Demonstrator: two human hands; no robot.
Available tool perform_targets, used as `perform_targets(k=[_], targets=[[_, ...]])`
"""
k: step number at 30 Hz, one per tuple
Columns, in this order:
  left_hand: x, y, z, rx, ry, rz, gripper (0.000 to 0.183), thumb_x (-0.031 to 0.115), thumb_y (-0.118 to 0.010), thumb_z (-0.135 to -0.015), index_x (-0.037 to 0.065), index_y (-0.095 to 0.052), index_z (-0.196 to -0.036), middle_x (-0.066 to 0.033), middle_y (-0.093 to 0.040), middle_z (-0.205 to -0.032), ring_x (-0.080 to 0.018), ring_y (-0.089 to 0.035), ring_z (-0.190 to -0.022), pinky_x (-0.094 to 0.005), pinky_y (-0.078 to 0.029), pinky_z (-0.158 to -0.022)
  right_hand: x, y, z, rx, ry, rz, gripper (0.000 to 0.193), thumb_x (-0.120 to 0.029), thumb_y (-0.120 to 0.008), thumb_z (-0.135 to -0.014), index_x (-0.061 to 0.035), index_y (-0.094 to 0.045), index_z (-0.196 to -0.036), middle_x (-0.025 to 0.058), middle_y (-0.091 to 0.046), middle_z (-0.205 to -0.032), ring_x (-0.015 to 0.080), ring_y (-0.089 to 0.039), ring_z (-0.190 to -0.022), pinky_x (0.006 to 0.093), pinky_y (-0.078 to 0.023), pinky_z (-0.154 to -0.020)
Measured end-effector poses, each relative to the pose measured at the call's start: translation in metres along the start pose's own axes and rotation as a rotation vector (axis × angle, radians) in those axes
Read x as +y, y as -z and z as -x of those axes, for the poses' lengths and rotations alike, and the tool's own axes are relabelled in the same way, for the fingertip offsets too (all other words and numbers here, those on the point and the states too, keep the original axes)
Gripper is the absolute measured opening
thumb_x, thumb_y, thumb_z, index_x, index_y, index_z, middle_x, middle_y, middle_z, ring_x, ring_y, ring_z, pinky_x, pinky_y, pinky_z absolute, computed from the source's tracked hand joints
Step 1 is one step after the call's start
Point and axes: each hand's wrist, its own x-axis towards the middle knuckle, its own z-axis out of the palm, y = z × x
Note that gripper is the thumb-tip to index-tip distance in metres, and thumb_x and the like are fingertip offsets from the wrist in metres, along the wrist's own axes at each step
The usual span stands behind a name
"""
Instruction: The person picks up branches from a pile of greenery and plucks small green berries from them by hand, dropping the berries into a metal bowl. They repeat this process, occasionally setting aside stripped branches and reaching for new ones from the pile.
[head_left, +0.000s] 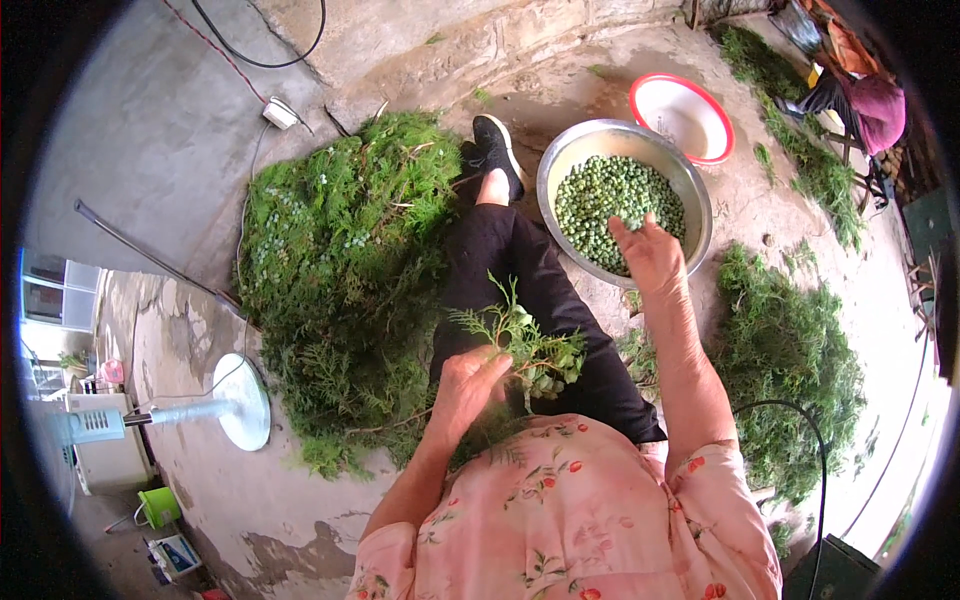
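Observation:
My left hand [472, 385] pinches a leafy conifer sprig [545, 355] with pale green cones over my lap. Above a wide metal basin [702, 225], my right hand [652, 258] reaches in with its fingers apart, and I see nothing held in them. Small round green cones [605, 190] fill much of the basin's bottom. To the left of my legs rises a big heap of cut conifer branches [340, 250], with pale cones showing among the green.
A red-rimmed white basin [728, 125] stands behind the metal one. More cut branches [785, 360] lie at the right. A pedestal fan [242, 400] stands at the left, near a green bucket [159, 507]. Cables [822, 470] trail on both sides. Another person [878, 112] is partly visible at the far right.

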Motion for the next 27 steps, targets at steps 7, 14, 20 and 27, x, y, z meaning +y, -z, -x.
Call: perform_targets(k=[7, 14, 20, 27], targets=[[0.003, -0.008, 0.0, -0.013, 0.015, 0.054, 0.022, 0.017, -0.054, -0.088, -0.003, -0.06, -0.086, -0.0043, -0.055, -0.06, -0.0104, -0.052, -0.051, -0.0249, -0.04, -0.05, 0.004, 0.003, 0.018, -0.191, -0.147, 0.441, 0.04, -0.023, -0.044, -0.093, 0.0054, -0.041, -0.122, 0.0199, -0.058, -0.104, 0.0205, -0.059, -0.078, 0.0297, -0.051, -0.066], [-0.003, -0.01, -0.003, -0.031, -0.005, -0.009, 0.023, 0.019, -0.053, -0.089, -0.003, -0.059, -0.085, -0.0035, -0.054, -0.061, -0.0097, -0.052, -0.05, -0.0242, -0.04, -0.049, 0.047, -0.034, 0.101, -0.536, -0.049, 1.134, 0.042, -0.04, -0.05, -0.089, 0.001, -0.059, -0.092, 0.0111, -0.06, -0.07, 0.0183, -0.056, -0.059, 0.0299, -0.042, -0.052], [-0.016, -0.017, -0.004, 0.03, -0.049, -0.027, 0.023, 0.018, -0.053, -0.086, 0.0, -0.056, -0.073, -0.008, -0.053, -0.051, -0.0153, -0.051, -0.044, -0.029, -0.039, -0.046, 0.064, -0.03, 0.107, -0.622, 0.356, 1.271, 0.037, -0.037, -0.057, -0.085, -0.0002, -0.056, -0.092, 0.0163, -0.059, -0.074, 0.0303, -0.06, -0.068, 0.0359, -0.046, -0.061], [-0.009, -0.017, -0.001, 0.039, -0.026, -0.078, 0.022, 0.018, -0.052, -0.086, 0.0, -0.056, -0.073, -0.009, -0.052, -0.051, -0.0195, -0.052, -0.043, -0.0308, -0.04, -0.046, 0.081, -0.032, 0.113, -0.454, 0.605, 1.317, 0.028, -0.029, -0.059, -0.085, -0.0014, -0.055, -0.088, 0.0155, -0.058, -0.069, 0.033, -0.058, -0.061, 0.0351, -0.045, -0.055]])
